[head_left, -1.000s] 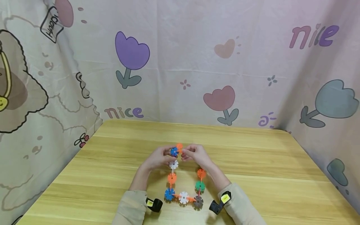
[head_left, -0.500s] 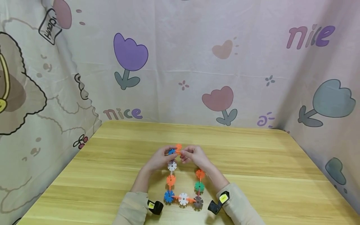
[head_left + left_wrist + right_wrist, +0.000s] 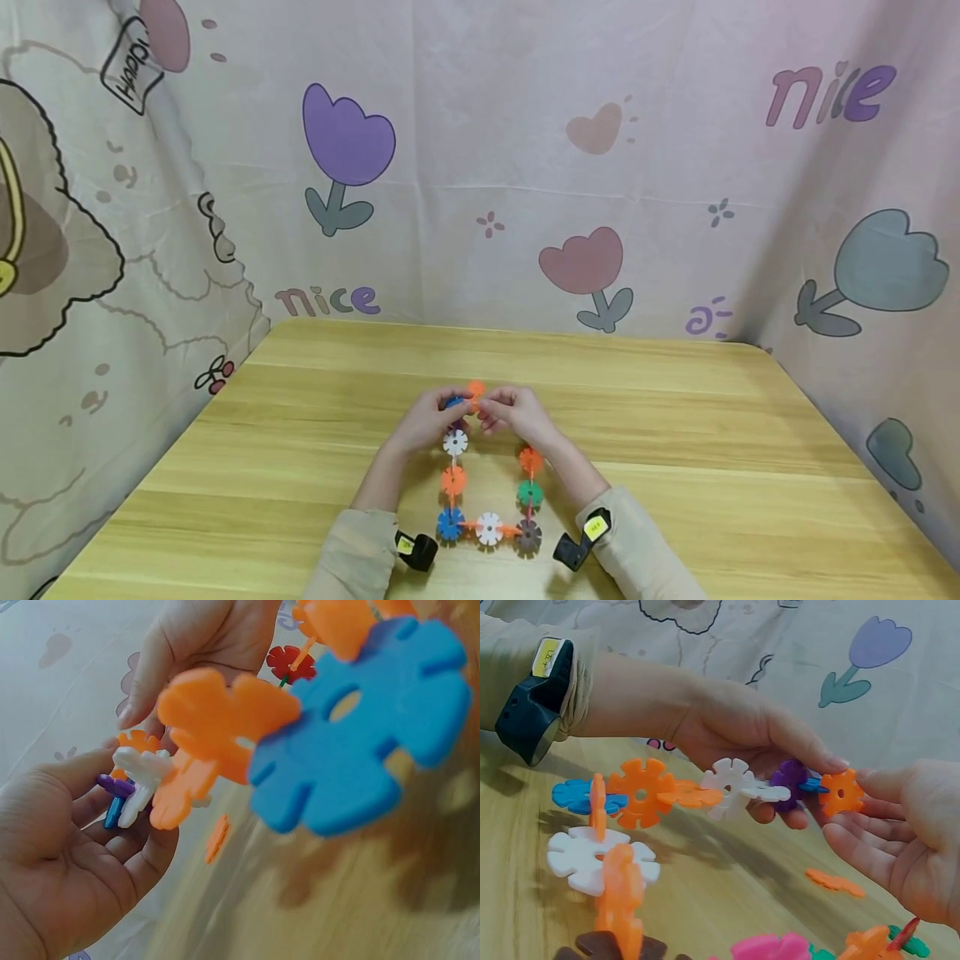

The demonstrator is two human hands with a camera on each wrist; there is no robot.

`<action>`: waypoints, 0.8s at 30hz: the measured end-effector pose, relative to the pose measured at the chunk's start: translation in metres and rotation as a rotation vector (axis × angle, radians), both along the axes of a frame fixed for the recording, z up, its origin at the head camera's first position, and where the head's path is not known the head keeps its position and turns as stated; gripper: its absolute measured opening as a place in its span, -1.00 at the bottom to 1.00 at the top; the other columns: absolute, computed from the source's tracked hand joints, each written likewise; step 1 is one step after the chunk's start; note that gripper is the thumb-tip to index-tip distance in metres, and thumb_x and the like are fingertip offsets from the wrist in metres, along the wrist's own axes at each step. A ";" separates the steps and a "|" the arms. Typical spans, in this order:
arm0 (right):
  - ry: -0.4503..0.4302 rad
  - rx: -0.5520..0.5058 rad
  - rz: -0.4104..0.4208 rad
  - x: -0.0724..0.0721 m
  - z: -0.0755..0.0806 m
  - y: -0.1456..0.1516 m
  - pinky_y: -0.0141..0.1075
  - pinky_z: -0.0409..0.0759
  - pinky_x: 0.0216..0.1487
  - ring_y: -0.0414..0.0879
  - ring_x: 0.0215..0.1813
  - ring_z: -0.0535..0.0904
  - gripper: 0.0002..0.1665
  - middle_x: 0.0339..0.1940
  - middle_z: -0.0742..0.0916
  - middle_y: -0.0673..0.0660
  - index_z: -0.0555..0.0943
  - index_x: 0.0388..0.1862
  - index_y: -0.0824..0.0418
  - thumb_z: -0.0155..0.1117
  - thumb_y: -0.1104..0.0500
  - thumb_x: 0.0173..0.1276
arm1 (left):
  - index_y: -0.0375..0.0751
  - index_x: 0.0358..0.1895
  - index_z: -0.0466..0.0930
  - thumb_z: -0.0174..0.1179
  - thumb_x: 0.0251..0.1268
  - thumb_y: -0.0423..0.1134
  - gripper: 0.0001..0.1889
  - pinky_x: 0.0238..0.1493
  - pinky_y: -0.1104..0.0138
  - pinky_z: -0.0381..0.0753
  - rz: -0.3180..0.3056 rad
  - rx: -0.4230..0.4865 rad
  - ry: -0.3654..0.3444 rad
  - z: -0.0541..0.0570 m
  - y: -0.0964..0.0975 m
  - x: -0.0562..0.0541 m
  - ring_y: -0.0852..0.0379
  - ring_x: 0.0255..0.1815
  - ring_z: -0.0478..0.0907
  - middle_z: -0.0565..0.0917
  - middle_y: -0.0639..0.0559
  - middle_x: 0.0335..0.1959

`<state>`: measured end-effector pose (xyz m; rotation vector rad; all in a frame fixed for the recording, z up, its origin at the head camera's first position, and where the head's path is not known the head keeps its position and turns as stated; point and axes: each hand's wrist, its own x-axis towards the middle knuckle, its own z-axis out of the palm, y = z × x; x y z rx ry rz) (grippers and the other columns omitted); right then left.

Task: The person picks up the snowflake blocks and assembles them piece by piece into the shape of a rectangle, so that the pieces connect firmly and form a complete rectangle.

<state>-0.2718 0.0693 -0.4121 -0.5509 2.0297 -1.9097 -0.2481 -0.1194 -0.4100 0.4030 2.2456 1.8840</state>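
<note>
My left hand (image 3: 423, 423) grips one end of a chain of snowflake-shaped plastic discs, around its purple disc (image 3: 787, 784) and blue disc (image 3: 812, 785). My right hand (image 3: 522, 417) pinches an orange disc (image 3: 841, 793) against that blue disc, with both sets of fingertips close together. From the left hand the chain runs toward me through a white disc (image 3: 454, 442), an orange disc (image 3: 453, 480) and a blue corner disc (image 3: 450, 524). It crosses past another white disc (image 3: 489, 528) to a brown disc (image 3: 528, 534), then turns back through a green disc (image 3: 530, 493).
A loose orange disc (image 3: 834, 883) lies on the wooden table (image 3: 300, 450) just beyond the hands. The chain's far right end, an orange disc (image 3: 531, 459), sits beside the right forearm. A printed cloth (image 3: 480, 150) hangs behind the table and along its sides.
Both hands have drawn slightly left, and the fingertips have come closer together. The blue disc is now more covered by the left thumb. The rest of the chain keeps nearly its place.
</note>
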 end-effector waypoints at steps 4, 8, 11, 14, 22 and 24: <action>-0.014 -0.003 -0.019 -0.002 0.001 0.003 -0.22 0.63 -0.26 -0.01 -0.35 0.63 -0.68 -0.27 0.63 0.41 0.50 -0.12 0.55 0.12 0.24 0.37 | -0.43 0.08 0.44 0.06 0.37 -0.22 -0.64 -0.45 0.39 0.54 0.009 -0.016 0.008 0.000 -0.002 -0.001 -0.17 -0.34 0.60 0.56 -0.40 -0.22; -0.013 0.003 -0.062 -0.005 0.001 0.008 -0.24 0.63 -0.27 -0.05 -0.37 0.62 -0.62 -0.27 0.63 0.41 0.45 -0.08 0.62 0.11 0.24 0.38 | -0.49 0.13 0.39 0.05 0.38 -0.24 -0.59 -0.43 0.38 0.55 0.018 -0.014 0.003 0.001 -0.005 -0.001 -0.20 -0.31 0.59 0.55 -0.41 -0.17; -0.003 0.002 -0.091 -0.009 0.001 0.011 -0.24 0.63 -0.28 -0.08 -0.38 0.62 -0.61 -0.26 0.61 0.46 0.43 -0.08 0.64 0.10 0.25 0.38 | -0.50 0.16 0.36 0.04 0.39 -0.23 -0.57 -0.39 0.37 0.56 0.023 -0.004 -0.011 0.002 -0.007 0.000 -0.18 -0.29 0.59 0.55 -0.41 -0.14; -0.020 -0.006 -0.131 -0.013 0.001 0.014 -0.24 0.63 -0.28 -0.08 -0.39 0.61 -0.62 -0.25 0.61 0.46 0.43 -0.08 0.64 0.09 0.26 0.38 | -0.50 0.17 0.35 0.03 0.39 -0.22 -0.56 -0.39 0.37 0.55 0.019 -0.002 -0.013 0.002 -0.008 0.000 -0.16 -0.30 0.59 0.55 -0.42 -0.16; -0.015 0.087 -0.208 -0.030 0.003 0.011 -0.20 0.62 -0.23 0.03 -0.25 0.61 -0.71 -0.22 0.65 0.32 0.51 -0.09 0.50 0.14 0.26 0.35 | -0.51 0.16 0.36 0.05 0.37 -0.23 -0.56 -0.37 0.37 0.56 0.015 0.022 -0.008 0.002 -0.011 -0.001 -0.09 -0.33 0.60 0.55 -0.44 -0.21; 0.014 0.139 -0.214 -0.036 0.003 0.008 -0.18 0.61 -0.20 0.08 -0.18 0.60 -0.72 -0.21 0.65 0.28 0.54 -0.10 0.45 0.17 0.24 0.34 | -0.51 0.16 0.36 0.05 0.38 -0.22 -0.56 -0.36 0.36 0.57 0.013 0.021 -0.010 0.001 -0.012 -0.001 -0.07 -0.34 0.60 0.55 -0.44 -0.24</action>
